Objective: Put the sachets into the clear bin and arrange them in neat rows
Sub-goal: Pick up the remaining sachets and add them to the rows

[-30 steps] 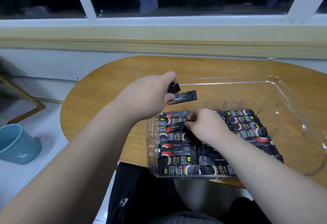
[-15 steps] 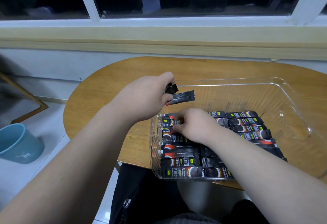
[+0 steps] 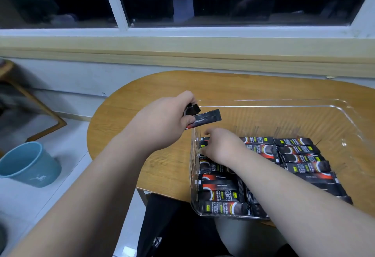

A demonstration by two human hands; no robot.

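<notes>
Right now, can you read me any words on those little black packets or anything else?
Sachets in the clear bin: white and yellow print, too blurred to read.
Held sachets in the left hand: small print, unreadable.
Blue bucket: pale mark, unreadable.

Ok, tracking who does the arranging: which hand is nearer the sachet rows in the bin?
Right. The right hand touches the sachet rows inside the bin; the left hand holds spare sachets near its far-left rim.

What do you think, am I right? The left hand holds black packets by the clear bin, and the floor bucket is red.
Not quite. In the head view the bucket is blue, not red. The left hand does hold black packets by the clear bin.
</notes>
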